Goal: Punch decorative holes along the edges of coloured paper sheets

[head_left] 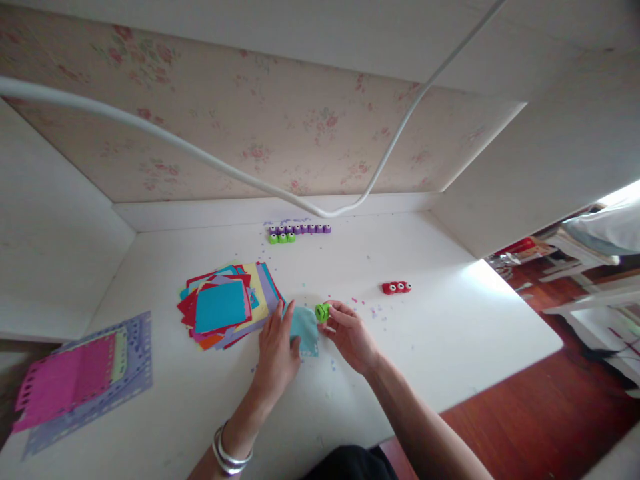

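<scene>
A small light-blue sheet of paper [306,331] lies on the white table, with punched holes along its lower edge. My left hand [280,347] rests at the sheet's left side, fingers spread and thumb on or just above the paper. Between the thumb and fingers of my right hand [350,333] is a green craft punch [323,312], tilted at the sheet's upper right corner. Whether the punch touches the paper I cannot tell. Left of my left hand is a loose stack of coloured paper [223,307], a blue sheet on top.
Purple punches [305,229] stand in a row at the back, with green punches [283,238] before them. Red punches [397,287] sit to the right. Pink and purple hole-edged sheets [75,373] lie far left. Paper bits are scattered about. A white cable [225,172] hangs across the back.
</scene>
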Demonstrator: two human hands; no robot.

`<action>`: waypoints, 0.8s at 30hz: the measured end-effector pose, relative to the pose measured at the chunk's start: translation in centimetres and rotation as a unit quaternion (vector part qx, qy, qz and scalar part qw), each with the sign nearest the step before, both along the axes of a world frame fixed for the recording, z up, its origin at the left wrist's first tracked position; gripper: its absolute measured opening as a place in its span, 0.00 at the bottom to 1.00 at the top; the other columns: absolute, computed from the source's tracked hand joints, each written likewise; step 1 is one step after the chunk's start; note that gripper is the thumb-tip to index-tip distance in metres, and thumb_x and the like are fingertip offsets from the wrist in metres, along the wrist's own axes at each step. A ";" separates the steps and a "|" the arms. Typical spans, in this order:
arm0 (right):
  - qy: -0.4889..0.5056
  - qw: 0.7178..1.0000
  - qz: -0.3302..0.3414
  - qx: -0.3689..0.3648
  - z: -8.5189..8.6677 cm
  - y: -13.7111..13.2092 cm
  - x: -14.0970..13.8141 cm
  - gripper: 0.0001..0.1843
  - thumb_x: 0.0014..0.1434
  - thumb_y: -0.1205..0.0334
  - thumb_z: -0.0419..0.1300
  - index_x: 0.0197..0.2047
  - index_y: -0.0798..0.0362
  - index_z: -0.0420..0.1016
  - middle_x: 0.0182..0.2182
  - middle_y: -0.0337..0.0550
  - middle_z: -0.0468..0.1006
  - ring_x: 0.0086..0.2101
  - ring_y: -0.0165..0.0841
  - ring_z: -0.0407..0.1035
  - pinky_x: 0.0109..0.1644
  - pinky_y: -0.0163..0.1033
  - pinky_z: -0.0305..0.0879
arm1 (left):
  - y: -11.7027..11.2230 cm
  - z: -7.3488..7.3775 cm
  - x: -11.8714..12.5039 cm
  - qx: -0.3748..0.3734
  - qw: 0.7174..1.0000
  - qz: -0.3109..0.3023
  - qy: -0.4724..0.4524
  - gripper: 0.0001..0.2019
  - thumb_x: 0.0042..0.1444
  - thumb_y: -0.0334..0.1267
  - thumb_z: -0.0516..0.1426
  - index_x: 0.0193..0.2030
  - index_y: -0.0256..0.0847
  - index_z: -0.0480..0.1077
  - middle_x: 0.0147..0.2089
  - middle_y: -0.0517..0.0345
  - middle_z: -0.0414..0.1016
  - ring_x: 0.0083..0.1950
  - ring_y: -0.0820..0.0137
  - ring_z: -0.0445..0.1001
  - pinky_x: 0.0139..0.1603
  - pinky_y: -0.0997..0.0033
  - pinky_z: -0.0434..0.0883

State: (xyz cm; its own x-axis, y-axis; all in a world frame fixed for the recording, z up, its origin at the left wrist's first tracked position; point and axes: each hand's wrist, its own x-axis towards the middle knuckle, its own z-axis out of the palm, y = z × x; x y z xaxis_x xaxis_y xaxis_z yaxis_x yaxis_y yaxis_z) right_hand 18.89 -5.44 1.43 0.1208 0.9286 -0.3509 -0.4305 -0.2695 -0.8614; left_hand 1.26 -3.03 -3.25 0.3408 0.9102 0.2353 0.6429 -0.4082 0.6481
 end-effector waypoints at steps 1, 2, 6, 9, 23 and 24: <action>0.007 1.000 0.007 0.006 0.0 0.0 0.0 0.12 0.57 0.51 0.61 0.40 0.49 0.74 0.37 0.43 0.77 0.33 0.34 0.71 0.45 0.43 0.68 | 0.2 0.0 0.0 -0.005 1.000 -0.001 0.002 0.37 0.52 0.25 0.53 0.69 0.46 0.48 0.69 0.43 0.54 0.68 0.51 0.55 0.62 0.43 0.59; 0.013 1.000 0.013 0.012 0.0 0.0 -0.1 0.12 0.57 0.51 0.61 0.40 0.49 0.74 0.36 0.42 0.77 0.32 0.34 0.71 0.44 0.42 0.68 | 0.3 0.0 -0.1 -0.010 1.000 0.000 0.006 0.37 0.51 0.25 0.53 0.69 0.45 0.48 0.69 0.43 0.54 0.68 0.52 0.55 0.63 0.43 0.59; -0.010 0.999 0.032 0.028 0.1 0.0 -0.3 0.11 0.56 0.52 0.62 0.38 0.50 0.75 0.31 0.41 0.75 0.28 0.32 0.68 0.38 0.38 0.67 | 0.7 0.1 -0.1 -0.025 1.000 0.007 0.013 0.38 0.49 0.27 0.55 0.68 0.42 0.50 0.67 0.43 0.57 0.67 0.52 0.56 0.63 0.45 0.58; -0.025 0.998 0.045 0.029 0.2 -0.1 -0.3 0.11 0.56 0.52 0.62 0.37 0.51 0.76 0.30 0.41 0.74 0.27 0.31 0.66 0.35 0.37 0.66 | 0.8 0.4 -0.1 -0.024 1.000 0.018 0.004 0.37 0.48 0.28 0.57 0.67 0.42 0.53 0.63 0.45 0.63 0.64 0.53 0.59 0.63 0.46 0.58; -0.103 0.994 -0.012 0.046 -0.1 -0.3 2.3 0.14 0.57 0.49 0.61 0.42 0.49 0.75 0.40 0.44 0.79 0.41 0.37 0.73 0.50 0.46 0.68 | 1.4 2.6 -0.1 -0.340 0.887 0.081 -0.302 0.23 0.50 0.50 0.62 0.47 0.36 0.70 0.41 0.50 0.79 0.41 0.63 0.78 0.40 0.66 0.74; -0.132 0.990 -0.013 0.052 -0.3 -0.4 2.7 0.14 0.56 0.50 0.62 0.42 0.49 0.76 0.40 0.44 0.79 0.42 0.38 0.73 0.50 0.46 0.68 | 1.5 2.8 -0.1 -0.335 0.891 0.087 -0.294 0.21 0.51 0.51 0.61 0.44 0.36 0.71 0.39 0.52 0.80 0.39 0.63 0.79 0.38 0.68 0.74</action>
